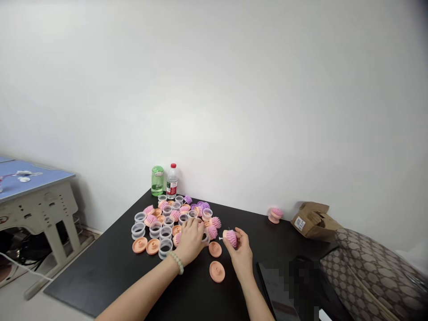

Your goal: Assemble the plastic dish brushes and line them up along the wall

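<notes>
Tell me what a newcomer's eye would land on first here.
A heap of pink bristled pieces, peach discs and clear rings covers the middle of the black table. The right hand holds one pink bristled piece beside it, while the left hand rests on the heap.

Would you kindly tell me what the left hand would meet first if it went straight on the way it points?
The left hand would probably meet the pink-bristled brush head just beyond it, though depth is hard to judge.
</notes>
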{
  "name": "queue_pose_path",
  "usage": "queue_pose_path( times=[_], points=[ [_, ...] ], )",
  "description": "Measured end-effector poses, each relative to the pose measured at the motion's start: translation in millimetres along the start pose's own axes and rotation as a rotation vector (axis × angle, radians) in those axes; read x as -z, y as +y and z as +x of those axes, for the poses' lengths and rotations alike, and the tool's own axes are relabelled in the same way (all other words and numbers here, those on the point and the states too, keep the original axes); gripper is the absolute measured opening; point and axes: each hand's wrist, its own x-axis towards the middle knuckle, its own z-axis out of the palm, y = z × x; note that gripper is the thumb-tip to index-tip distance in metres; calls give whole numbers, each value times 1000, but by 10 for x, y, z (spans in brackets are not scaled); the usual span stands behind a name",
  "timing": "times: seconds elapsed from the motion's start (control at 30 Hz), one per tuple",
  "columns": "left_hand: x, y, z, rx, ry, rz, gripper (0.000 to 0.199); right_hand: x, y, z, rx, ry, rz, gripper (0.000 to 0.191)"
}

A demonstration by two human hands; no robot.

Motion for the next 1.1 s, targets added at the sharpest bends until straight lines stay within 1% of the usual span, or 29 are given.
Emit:
queue_pose_path(
  times=[0.07,0.2,0.23,0.3,0.37,0.4,0.43,0.5,0.57,0.63,0.8,0.9,1.0,1.1],
  points=[
    [51,-20,-69,8,16,-85,41,3,-54,-37,13,-17,73,61],
    [102,-66,-180,35,109,-465,43,3,-182,-159,73,-90,209,57],
    [97,-68,-204,41,120,-527,45,-2,-207,-192,93,-103,229,56],
    [67,-60,-250,49,100,-579,56,-20,-238,-250,134,-122,245,56],
    [24,-38,-291,75,56,-630,69,-46,-242,-297,177,-153,238,55],
    [3,-26,-309,94,34,-656,73,-58,-237,-316,195,-176,228,55],
    [-14,-13,-324,116,17,-673,73,-70,-231,-332,211,-202,213,55],
    [-29,12,-347,151,6,-672,62,-87,-219,-359,235,-255,167,54],
    [-18,36,-364,153,17,-653,50,-94,-214,-376,246,-288,114,53],
    [8,60,-377,136,31,-643,45,-94,-215,-381,245,-305,84,52],
    [63,89,-394,104,31,-654,47,-87,-194,-347,195,-387,177,50],
    [78,83,-389,90,34,-689,45,-83,-172,-331,179,-424,240,50],
    [90,73,-379,72,33,-711,42,-75,-178,-339,164,-439,255,51],
    [105,61,-373,47,48,-702,44,-67,-216,-362,148,-430,255,50]
  ],
)
